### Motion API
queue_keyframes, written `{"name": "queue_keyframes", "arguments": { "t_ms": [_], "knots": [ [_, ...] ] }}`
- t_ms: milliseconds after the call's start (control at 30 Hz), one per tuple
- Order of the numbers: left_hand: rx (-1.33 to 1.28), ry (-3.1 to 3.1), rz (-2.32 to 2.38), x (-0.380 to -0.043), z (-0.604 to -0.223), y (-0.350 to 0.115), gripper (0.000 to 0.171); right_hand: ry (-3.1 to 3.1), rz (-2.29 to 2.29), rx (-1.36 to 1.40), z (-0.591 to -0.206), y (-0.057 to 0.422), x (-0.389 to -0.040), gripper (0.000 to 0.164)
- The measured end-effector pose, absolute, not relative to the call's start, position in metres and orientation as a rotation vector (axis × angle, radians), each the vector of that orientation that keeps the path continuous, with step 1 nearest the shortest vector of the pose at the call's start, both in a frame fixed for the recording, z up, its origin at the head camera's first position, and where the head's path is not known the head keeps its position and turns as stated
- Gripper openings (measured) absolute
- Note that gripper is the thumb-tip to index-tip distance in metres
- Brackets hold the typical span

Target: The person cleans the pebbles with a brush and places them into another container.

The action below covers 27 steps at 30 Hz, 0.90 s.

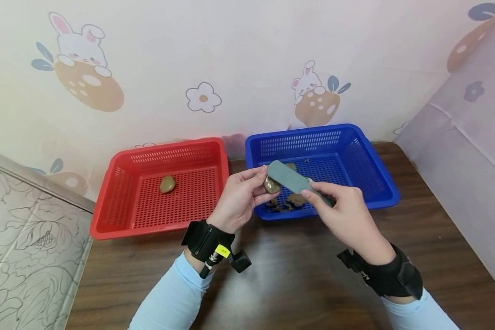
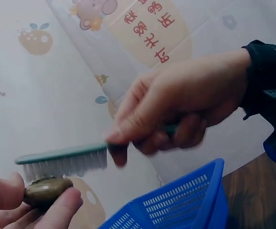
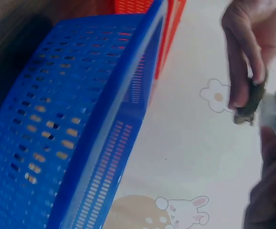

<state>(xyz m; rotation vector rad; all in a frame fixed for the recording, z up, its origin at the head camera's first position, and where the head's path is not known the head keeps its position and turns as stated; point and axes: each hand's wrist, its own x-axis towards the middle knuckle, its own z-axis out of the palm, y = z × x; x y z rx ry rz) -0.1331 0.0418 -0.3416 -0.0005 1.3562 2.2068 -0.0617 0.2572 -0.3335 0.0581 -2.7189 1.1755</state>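
Note:
My left hand (image 1: pixel 240 198) pinches a smooth, shiny olive-brown stone (image 2: pixel 47 192) between thumb and fingers, above the left end of the blue basket (image 1: pixel 381 181). A bit of dark mud clings to its top. My right hand (image 1: pixel 341 210) grips the handle of a green brush (image 1: pixel 288 178). Its white bristles (image 2: pixel 68 165) face down and touch or nearly touch the stone in the left wrist view. A similar stone (image 1: pixel 167 184) lies in the red basket (image 1: pixel 101 206). Lumps of brown mud (image 1: pixel 296 200) lie in the blue basket, partly hidden by my hands and the brush.
Both perforated plastic baskets stand side by side on the dark wooden table (image 1: pixel 268 284), close to the patterned wall covering (image 1: pixel 247 59). A pale floral panel (image 1: pixel 29 247) borders the table on the left. Another stretch of covering (image 1: pixel 474 119) runs along the right side.

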Motion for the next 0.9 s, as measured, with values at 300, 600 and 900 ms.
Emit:
{"name": "queue_keyframes", "arguments": {
  "t_ms": [300,600,900],
  "knots": [
    [-0.005,1.365,2.208,-0.1309,-0.3416,0.0409,0.033,-2.654,1.098,-0.045,-0.3344,0.2577,-0.0635,0.04],
    [-0.033,1.364,2.225,-0.1316,-0.3429,0.04,0.032,-2.719,1.089,-0.02,-0.3387,0.2533,-0.068,0.045],
    [-0.007,1.396,2.203,-0.1324,-0.3425,0.0391,0.031,-2.715,1.234,-0.008,-0.3379,0.254,-0.0683,0.04]
  ]
}}
